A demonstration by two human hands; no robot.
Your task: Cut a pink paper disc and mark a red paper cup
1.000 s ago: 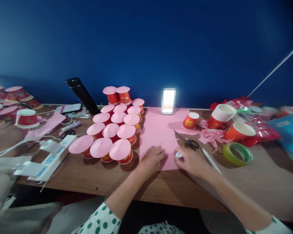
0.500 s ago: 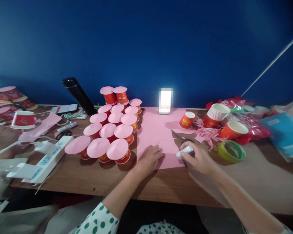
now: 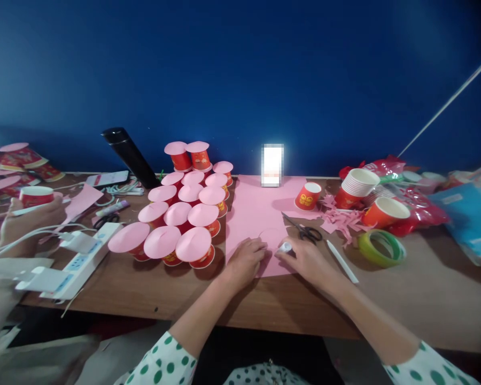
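Note:
My left hand (image 3: pixel 246 260) lies palm down on a sheet of pink paper (image 3: pixel 260 208), its fingers pressing near a round pink piece (image 3: pixel 269 235). In my right hand (image 3: pixel 307 262) is a white glue stick (image 3: pixel 285 247), gripped between thumb and fingers just right of my left fingertips. I cannot tell whether its tip touches the paper. Black scissors (image 3: pixel 307 232) lie beyond my right hand, and a white pen (image 3: pixel 342 262) lies beside my right forearm. A red paper cup (image 3: pixel 308 197) stands on the paper's far right part.
Rows of red cups topped with pink discs (image 3: pixel 177 214) stand to the left. A power strip (image 3: pixel 82 262) and black flask (image 3: pixel 130 158) are further left. Another person's hand (image 3: pixel 36 216) is by a cup there. Stacked cups (image 3: pixel 356 187) and green tape (image 3: pixel 381 248) stand right.
My right hand has moved left with the glue stick, closer to my left hand. The scissors and white pen show more fully. At far left, the other person's hand now holds the cup.

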